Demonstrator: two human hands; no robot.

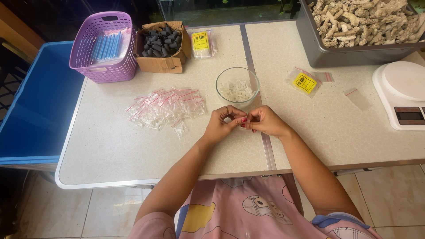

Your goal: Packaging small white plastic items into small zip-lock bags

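Observation:
My left hand (223,123) and my right hand (264,121) meet at the table's middle, fingertips pinched together on a small clear plastic bag (243,119) that is mostly hidden between them. Just beyond my hands stands a clear glass bowl (237,86) holding several small white pieces. To the left lies a heap of small clear zip bags with red strips (166,108).
A purple basket (105,46) with blue tubes and a cardboard box of dark cylinders (161,44) stand at the back left. A yellow-labelled packet (304,81), an empty zip bag (356,98), a white scale (403,93) and a grey tray of pale rubble (354,24) are on the right. A blue bin (37,106) is left of the table.

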